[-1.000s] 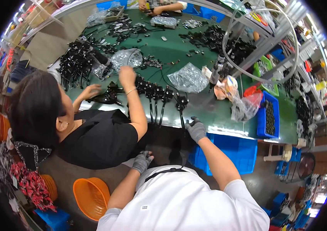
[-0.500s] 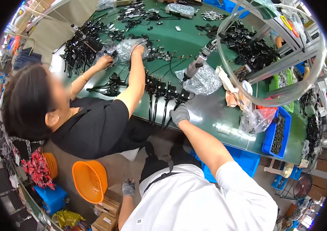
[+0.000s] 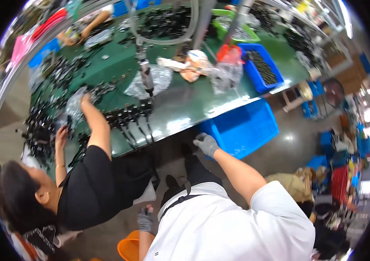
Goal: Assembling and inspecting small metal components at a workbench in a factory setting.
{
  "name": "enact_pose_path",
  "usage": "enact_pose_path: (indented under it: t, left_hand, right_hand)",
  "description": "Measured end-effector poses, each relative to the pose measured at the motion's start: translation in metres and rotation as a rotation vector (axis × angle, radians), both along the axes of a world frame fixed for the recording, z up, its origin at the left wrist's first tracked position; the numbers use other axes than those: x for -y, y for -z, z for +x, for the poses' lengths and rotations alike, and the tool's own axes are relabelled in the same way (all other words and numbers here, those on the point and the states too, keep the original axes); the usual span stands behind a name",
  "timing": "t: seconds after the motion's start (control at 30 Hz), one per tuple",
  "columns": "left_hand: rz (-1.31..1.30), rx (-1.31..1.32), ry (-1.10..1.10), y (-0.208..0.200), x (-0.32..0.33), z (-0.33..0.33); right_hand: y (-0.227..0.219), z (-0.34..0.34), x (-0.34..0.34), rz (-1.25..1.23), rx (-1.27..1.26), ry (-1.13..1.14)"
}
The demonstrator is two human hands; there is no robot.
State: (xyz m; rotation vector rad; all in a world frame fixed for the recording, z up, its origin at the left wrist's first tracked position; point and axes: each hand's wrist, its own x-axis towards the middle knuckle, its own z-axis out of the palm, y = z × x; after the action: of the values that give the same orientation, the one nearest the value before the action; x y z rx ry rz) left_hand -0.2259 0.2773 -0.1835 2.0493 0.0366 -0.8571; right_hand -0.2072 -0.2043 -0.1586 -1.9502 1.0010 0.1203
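Note:
My right hand, in a grey glove, is in front of the table edge, next to the left side of a large blue bin. Its fingers are slightly apart and I see nothing in them. My left hand, gloved too with bare fingertips, hangs low by my side with its fingers curled in; nothing shows in it. A row of black lever-like parts with hanging stems lies along the table's front edge. Above the row hangs a silver powered screwdriver, in front of a clear bag of small metal pieces.
A co-worker in black sits at my left, hands on a plastic bag. On the green table are cloths, a clear bag and a blue tray of small dark pieces. An orange tub stands on the floor.
My right hand has left the black lever-like part at the table edge and is now beside the blue bin. The view has swung to the right. My left hand still hangs low.

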Motion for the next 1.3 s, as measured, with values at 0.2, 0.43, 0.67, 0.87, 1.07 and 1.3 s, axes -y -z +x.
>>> enact_pose_path:
  t: [0.2,0.43,0.67,0.87,1.07,1.3]
  left_hand:
    - [-0.656,0.466,0.304,-0.235,0.135,0.093]
    - [-0.660,1.174,0.463,-0.338,0.222,0.108]
    - [-0.791,1.044,0.651,-0.348,0.334,0.044]
    - [-0.847,1.036,0.651,-0.352,0.443,-0.050]
    - [-1.143,1.178,0.524,-0.416,0.626,-0.093]
    - [-1.263,1.190,0.471,-0.474,0.788,-0.176]
  right_hand:
    - [0.091,-0.305,-0.025,-0.299,-0.577,0.191]
    - [0.081,-0.495,-0.152,0.464,-0.418,1.180]
    - [0.084,-0.541,-0.203,0.570,-0.340,1.255]
    - [0.059,-0.570,-0.130,0.414,-0.588,0.893]
    - [0.121,-0.699,-0.017,0.177,-0.536,0.340]
    - [0.070,-0.732,0.154,0.122,-0.276,1.166]
